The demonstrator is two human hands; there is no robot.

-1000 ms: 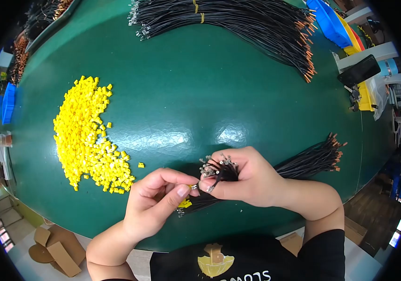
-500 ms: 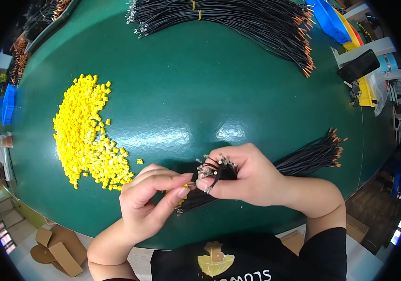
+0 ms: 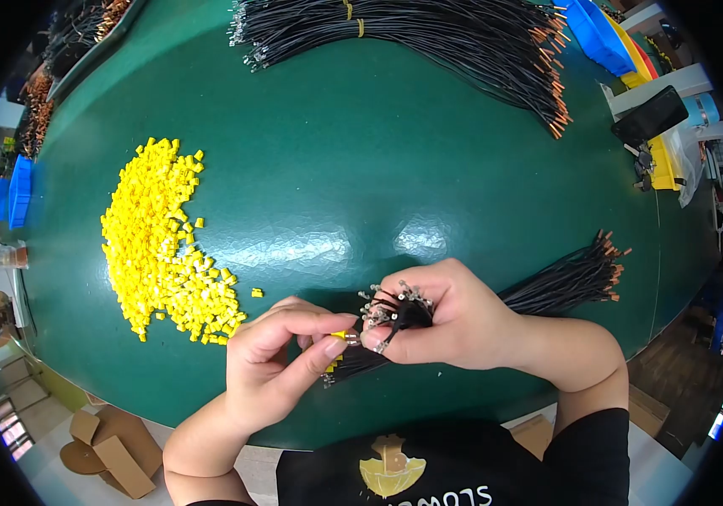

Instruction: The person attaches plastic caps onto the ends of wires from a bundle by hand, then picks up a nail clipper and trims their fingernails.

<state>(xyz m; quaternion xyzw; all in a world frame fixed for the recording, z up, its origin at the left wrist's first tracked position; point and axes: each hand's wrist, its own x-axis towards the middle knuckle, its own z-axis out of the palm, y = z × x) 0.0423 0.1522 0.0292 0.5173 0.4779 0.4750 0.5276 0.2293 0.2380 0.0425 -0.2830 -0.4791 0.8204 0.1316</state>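
Note:
Between the thumb and forefinger of my left hand (image 3: 273, 358) is a small yellow plastic connector housing (image 3: 340, 335). Its right end meets a metal wire terminal beside my right thumb; how deep it sits I cannot tell. My right hand (image 3: 454, 320) is closed around a bundle of black wires (image 3: 408, 314), whose crimped metal ends fan out toward my left hand. Below my hands lie more black wires (image 3: 360, 363), with yellow housings on some ends, partly hidden by my left hand. Left of my hands spreads a pile of yellow housings (image 3: 155, 244).
A large tied bundle of black wires (image 3: 429, 34) with copper-coloured ends lies at the far side of the green table (image 3: 319, 152). Another wire bundle (image 3: 568, 274) extends to the right behind my right hand. A phone (image 3: 650, 115) and blue bin (image 3: 595, 38) are at the right edge.
My left hand has shifted slightly right, and the yellow housing shows more clearly against the terminal. My right hand keeps its hold on the wires. The view has moved slightly.

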